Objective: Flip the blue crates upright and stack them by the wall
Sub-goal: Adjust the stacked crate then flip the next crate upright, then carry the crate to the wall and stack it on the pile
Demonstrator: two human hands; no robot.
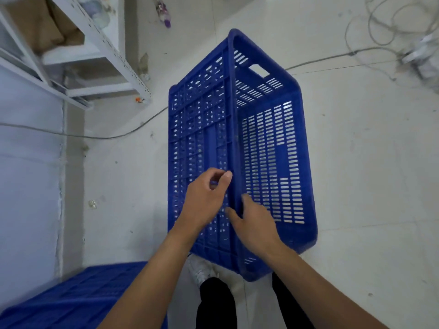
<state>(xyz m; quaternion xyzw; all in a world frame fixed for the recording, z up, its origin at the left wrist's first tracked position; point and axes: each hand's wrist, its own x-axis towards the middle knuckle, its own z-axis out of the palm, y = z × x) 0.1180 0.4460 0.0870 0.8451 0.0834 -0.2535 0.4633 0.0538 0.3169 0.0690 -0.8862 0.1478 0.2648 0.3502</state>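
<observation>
A large blue slotted crate (273,148) stands tipped on its side on the white floor in front of me, its raised long rim running up the middle of the view. My right hand (255,224) curls over that rim near its close end, fingers wrapped on it. My left hand (205,198) hovers just left of the rim with thumb and fingers pinched near it; whether it touches the crate is unclear. A second blue crate (78,298) lies at the bottom left beside the wall (26,186), only its slotted surface showing.
A white metal shelf rack (99,51) stands at the upper left. A cable (118,136) runs across the floor from the wall past the crate, and tangled cords (389,32) lie at the upper right. My shoe (202,269) and dark trouser legs are below the crate.
</observation>
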